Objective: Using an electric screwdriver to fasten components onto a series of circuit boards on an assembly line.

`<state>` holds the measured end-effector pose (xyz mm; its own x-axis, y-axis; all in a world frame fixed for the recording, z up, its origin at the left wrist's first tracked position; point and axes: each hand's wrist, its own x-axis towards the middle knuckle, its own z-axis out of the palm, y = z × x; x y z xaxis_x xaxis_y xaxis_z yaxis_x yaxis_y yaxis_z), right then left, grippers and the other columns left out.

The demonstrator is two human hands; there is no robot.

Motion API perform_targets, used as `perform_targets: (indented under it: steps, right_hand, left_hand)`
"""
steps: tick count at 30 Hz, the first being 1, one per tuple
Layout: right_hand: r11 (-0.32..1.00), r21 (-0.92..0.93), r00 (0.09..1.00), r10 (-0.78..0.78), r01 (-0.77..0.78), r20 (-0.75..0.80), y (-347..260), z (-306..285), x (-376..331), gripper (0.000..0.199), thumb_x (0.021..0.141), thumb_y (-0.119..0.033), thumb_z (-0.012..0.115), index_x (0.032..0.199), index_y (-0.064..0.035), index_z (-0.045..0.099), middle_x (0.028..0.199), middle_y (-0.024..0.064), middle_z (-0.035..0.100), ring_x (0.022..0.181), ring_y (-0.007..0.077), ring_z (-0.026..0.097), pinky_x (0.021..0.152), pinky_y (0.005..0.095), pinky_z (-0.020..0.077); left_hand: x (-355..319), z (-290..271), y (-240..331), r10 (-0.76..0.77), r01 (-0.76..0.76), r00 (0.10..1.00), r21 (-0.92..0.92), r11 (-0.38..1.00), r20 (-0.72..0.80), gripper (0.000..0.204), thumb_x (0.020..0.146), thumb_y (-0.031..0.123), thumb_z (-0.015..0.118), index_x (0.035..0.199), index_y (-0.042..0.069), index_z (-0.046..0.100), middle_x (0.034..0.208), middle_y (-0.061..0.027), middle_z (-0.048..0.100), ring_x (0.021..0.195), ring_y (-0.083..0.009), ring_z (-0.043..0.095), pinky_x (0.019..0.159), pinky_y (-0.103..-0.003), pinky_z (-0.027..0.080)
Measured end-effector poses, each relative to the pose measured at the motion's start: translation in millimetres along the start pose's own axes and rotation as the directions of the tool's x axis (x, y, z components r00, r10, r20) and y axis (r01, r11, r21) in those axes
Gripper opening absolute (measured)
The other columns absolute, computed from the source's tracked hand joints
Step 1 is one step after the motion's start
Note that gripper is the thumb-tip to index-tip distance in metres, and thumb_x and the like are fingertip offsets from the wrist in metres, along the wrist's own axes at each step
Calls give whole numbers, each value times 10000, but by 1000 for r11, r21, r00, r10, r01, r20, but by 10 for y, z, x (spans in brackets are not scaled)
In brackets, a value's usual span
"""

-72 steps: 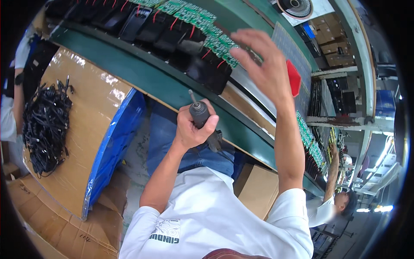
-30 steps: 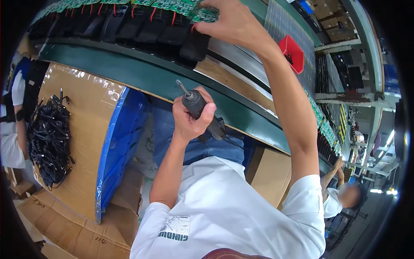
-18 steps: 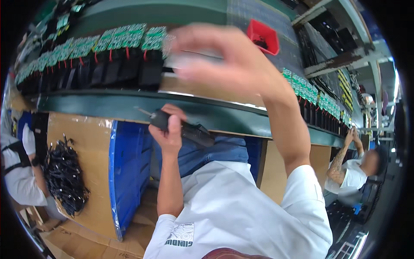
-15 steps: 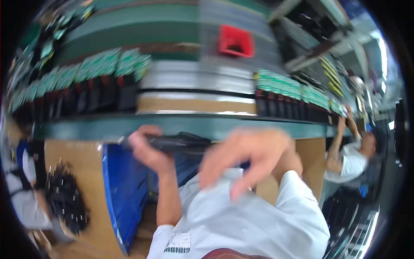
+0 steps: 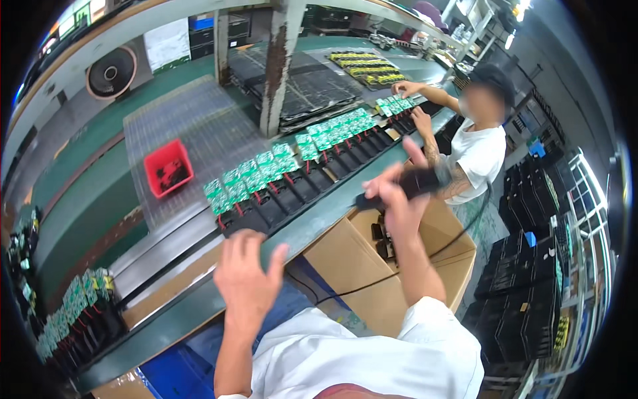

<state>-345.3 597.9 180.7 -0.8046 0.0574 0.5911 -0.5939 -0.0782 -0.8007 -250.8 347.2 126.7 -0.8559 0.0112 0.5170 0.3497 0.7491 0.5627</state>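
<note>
Gripping a black screwdriver (image 5: 407, 186) in the right hand (image 5: 395, 199), long axis tilted up-right, well right of the left hand (image 5: 246, 282), open-fingered, nearer the boards (image 5: 252, 174)

A red bin (image 5: 168, 175) sat on the green bench (image 5: 100, 199), well left of the grip. Beyond it, green circuit boards (image 5: 292, 159) lined the conveyor, and a cardboard box (image 5: 372, 266) stood just below.

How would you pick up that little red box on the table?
Take the red box by its top rim, coming straight down from above. It sits upright and open-topped on the grey mat, clear on all sides, with dark parts inside, so keep it level.
</note>
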Motion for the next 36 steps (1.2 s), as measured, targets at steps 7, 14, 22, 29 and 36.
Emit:
perform_targets:
  steps: [7,14,22,29,36]
  right_hand:
    - [306,-886,892,400,-347,-211,915,-1260,1735,478,776,-453,796,940,-22,671,688,57,627,444,164,519,449,258,449]
    - [153,-947,698,710,-284,-94,1498,-1219,2117,699,758,-625,766,968,33,655,676,95,633,460,199,554,435,337,469]
    - [196,-980,806,576,28,138,1222,-1224,1912,573,804,-560,741,910,-1,674,594,100,587,442,209,531,449,356,444]
    - [343,-938,724,633,55,274,950,-31,1403,441,795,-398,787,835,14,637,574,93,566,389,207,480,417,358,405]
    - [381,-900,711,573,211,409,814,700,962,379,796,-333,785,774,2,608,550,69,539,397,185,489,421,328,399]
  left_hand:
    - [130,297,-252,17,-26,1000,409,912,26,505,856,273,713,1264,24,550,1331,-196,491,1141,-358,509,1008,-471,408]
    - [169,393,-259,-83,90,996,400,912,-36,590,838,307,729,1304,7,525,1348,-237,463,1185,-415,482,1061,-505,380]
    - [133,257,-216,-157,161,986,457,875,-47,671,849,500,671,1268,-11,557,1378,-265,451,1220,-454,478,1077,-501,377]
    - [-437,-464,-599,-295,372,928,548,749,-227,702,859,551,643,1249,-29,564,1383,-265,453,1228,-454,482,1079,-501,376]
    - [-871,-1034,-961,-332,522,849,551,651,-412,721,854,553,657,1251,-41,558,1391,-260,453,1260,-449,469,1085,-511,366]
